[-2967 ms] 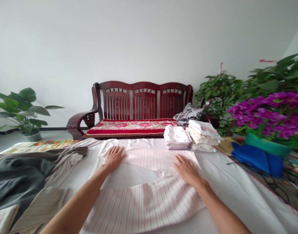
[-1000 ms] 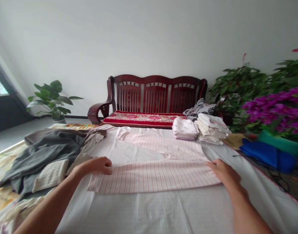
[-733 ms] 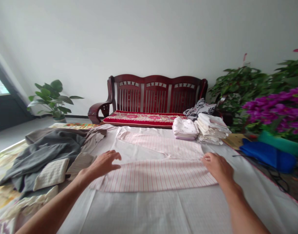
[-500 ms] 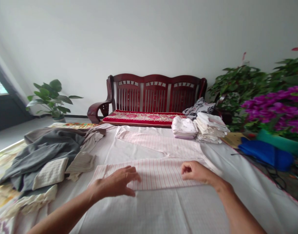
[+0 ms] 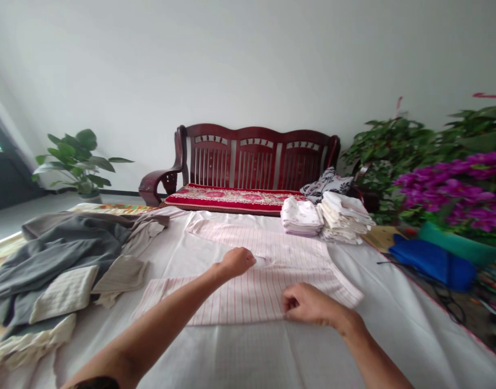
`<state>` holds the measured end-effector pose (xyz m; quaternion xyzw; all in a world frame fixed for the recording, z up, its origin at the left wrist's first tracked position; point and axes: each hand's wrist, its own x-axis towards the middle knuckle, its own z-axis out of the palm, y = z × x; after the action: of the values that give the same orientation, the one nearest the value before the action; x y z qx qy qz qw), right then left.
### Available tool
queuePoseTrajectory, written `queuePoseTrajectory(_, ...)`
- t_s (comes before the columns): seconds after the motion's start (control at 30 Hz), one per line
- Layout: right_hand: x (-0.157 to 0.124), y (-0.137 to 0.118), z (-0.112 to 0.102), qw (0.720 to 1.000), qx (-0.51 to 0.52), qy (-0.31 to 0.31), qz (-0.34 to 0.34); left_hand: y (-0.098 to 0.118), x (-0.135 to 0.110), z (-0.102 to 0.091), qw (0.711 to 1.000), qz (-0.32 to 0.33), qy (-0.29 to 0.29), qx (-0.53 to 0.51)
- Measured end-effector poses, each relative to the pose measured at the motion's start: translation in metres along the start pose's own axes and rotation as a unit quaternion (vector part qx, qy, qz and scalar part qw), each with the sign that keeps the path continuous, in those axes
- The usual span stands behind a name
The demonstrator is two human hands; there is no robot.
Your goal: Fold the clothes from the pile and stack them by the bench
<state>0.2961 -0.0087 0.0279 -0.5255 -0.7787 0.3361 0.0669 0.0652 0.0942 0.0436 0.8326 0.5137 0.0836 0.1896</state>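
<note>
Pale pink striped pants (image 5: 243, 297) lie spread on the white cloth, legs pointing left and waistband to the right. My left hand (image 5: 239, 261) reaches across the near leg to the crotch, its fingers closed on the fabric, which lifts slightly there. At the near edge, toward the waist end, my right hand (image 5: 310, 303) is curled shut, fingertips pinching the pants. The left forearm hides part of the near leg.
Folded stacks of white clothes (image 5: 301, 216) stand at the far right of the white cloth (image 5: 248, 356). Grey garments (image 5: 75, 254) are heaped at the left. Behind is a red wooden bench (image 5: 256, 156). Blue fabric (image 5: 432, 262) and purple flowers (image 5: 462, 186) sit on the right.
My left hand has moved from over the near leg forward and right to the crotch, and its fingers have closed. My right hand has shifted slightly left and nearer, to the pants' near edge.
</note>
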Motion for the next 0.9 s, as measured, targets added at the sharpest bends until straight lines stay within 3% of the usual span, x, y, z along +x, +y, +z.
queuePoseTrajectory(0.23, 0.000, 0.004, -0.003, 0.998, 0.049, -0.027, -0.003, 0.038, 0.033, 0.032, 0.999, -0.039, -0.015, 0.004)
queuePoseTrajectory(0.57, -0.003, 0.005, -0.006, 0.996, 0.058, -0.073, -0.017, 0.040, 0.025, 0.045, 0.997, -0.001, 0.074, 0.019)
queuePoseTrajectory(0.63, 0.001, 0.007, -0.007, 0.996, 0.082, -0.024, -0.020, 0.037, 0.018, 0.050, 0.993, 0.052, 0.104, 0.026)
queuePoseTrajectory(0.7, 0.007, 0.009, -0.007, 0.990, 0.091, 0.109, -0.017, 0.035, 0.007, 0.057, 0.982, 0.136, 0.125, 0.031)
queuePoseTrajectory(0.8, 0.019, 0.015, -0.002, 0.954, 0.050, 0.294, -0.030, 0.030, -0.010, 0.069, 0.961, 0.253, 0.105, 0.034)
queuePoseTrajectory(0.9, 0.027, 0.031, 0.011, 0.951, -0.080, 0.297, -0.030, 0.020, -0.026, 0.076, 0.947, 0.311, 0.064, 0.044)
